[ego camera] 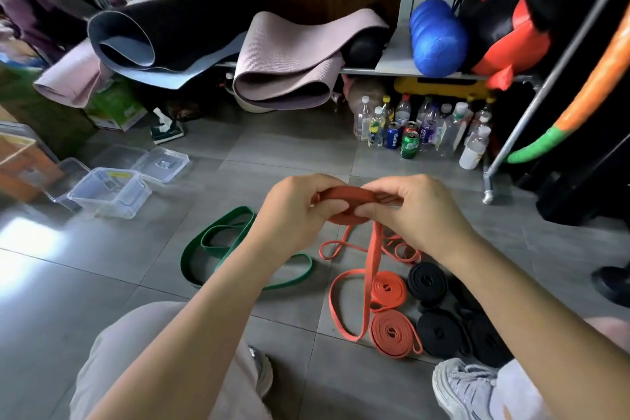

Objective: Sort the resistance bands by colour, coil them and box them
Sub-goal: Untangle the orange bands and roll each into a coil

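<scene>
Coiling an orange band (347, 199) between both my hands, held above the floor (102, 266).

The part wound so far is a flat oval whose long axis runs left to right. My left hand (293, 211) pinches its left end and my right hand (419, 211) pinches its right end, fingers curled over the top. The band is a flat, matte, rust-orange strap, and its loose tail drops from the coil toward me into a long loop on the tiles. Two orange coils (388, 288) lie just beside the black coils (426, 283) at my right. The green bands (218, 245) lie uncoiled at my left, and the clear boxes (109, 194) stand beyond them.
</scene>
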Motion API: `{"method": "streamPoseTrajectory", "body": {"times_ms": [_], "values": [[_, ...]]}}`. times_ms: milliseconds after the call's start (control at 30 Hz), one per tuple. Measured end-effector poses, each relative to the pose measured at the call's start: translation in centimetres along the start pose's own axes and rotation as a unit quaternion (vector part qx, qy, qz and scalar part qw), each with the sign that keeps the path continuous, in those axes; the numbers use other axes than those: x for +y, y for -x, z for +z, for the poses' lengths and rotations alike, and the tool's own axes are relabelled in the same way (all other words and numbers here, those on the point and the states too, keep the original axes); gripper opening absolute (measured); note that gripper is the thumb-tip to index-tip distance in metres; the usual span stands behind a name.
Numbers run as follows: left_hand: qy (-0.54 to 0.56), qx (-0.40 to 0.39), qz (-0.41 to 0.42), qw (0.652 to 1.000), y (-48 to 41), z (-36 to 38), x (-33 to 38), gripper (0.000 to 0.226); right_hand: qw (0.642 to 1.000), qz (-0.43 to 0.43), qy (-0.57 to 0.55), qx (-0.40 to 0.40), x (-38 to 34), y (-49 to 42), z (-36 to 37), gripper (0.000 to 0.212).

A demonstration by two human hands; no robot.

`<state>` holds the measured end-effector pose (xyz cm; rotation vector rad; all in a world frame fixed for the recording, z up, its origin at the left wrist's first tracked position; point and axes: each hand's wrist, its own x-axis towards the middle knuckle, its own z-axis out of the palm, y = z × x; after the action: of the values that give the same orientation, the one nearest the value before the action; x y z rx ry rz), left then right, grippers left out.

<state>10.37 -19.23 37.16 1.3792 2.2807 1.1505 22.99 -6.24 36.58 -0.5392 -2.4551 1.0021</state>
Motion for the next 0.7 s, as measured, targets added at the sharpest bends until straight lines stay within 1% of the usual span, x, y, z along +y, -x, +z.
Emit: {"method": "streamPoseTrajectory", "body": {"times_ms": [67,133,233,333,367,400,433,467,500,533,567,600,633,700], "values": [[0.106,0.020,-0.026,0.994,0.0,-0.6,0.0,0.028,0.998,0.022,-0.051,0.002,0.3,-0.2,-0.3,0.023],[0.194,0.032,-0.050,0.979,0.0,-0.9,0.0,0.032,0.991,0.039,-0.128,-0.003,0.5,-0.2,-0.4,0.025],[0.315,0.025,-0.081,0.945,0.1,-0.8,0.1,0.024,0.974,0.039,-0.224,-0.008,0.4,-0.3,-0.3,0.031],[0.420,0.020,-0.110,0.901,0.3,-0.4,0.3,0.016,0.956,0.044,-0.289,-0.004,0.2,-0.3,-0.1,0.027],[0.440,0.018,-0.119,0.890,0.3,-0.4,0.3,0.015,0.955,0.042,-0.293,0.001,0.2,-0.3,0.0,0.026],[0.444,0.016,-0.128,0.886,0.2,-0.3,0.2,0.014,0.958,0.038,-0.283,0.008,0.3,-0.3,0.1,0.026],[0.422,0.015,-0.131,0.897,0.1,-0.1,0.3,0.014,0.964,0.034,-0.263,0.011,0.4,-0.3,0.1,0.027],[0.354,0.022,-0.122,0.927,0.1,-0.1,0.2,0.015,0.969,0.034,-0.243,0.013,0.5,-0.3,0.0,0.026],[0.241,0.031,-0.095,0.965,0.1,0.1,-0.1,0.021,0.976,0.037,-0.216,0.016,0.5,-0.3,0.0,0.025],[0.103,0.036,-0.053,0.993,0.1,0.3,-0.4,0.032,0.984,0.037,-0.171,0.019,0.6,-0.4,0.0,0.021],[-0.028,0.039,-0.004,0.999,0.3,0.4,-0.6,0.042,0.993,0.026,-0.113,0.017,0.7,-0.4,0.0,0.016],[-0.118,0.046,0.048,0.991,0.4,0.6,-0.6,0.049,0.998,0.009,-0.057,0.012,0.7,-0.5,0.0,0.012],[-0.160,0.049,0.084,0.982,0.6,0.9,-0.5,0.050,1.000,-0.005,-0.019,0.007,0.6,-0.5,0.1,0.011],[-0.160,0.061,0.103,0.980,0.7,1.1,-0.2,0.039,1.000,-0.017,0.003,0.001,0.2,-0.5,0.1,0.012]]}}
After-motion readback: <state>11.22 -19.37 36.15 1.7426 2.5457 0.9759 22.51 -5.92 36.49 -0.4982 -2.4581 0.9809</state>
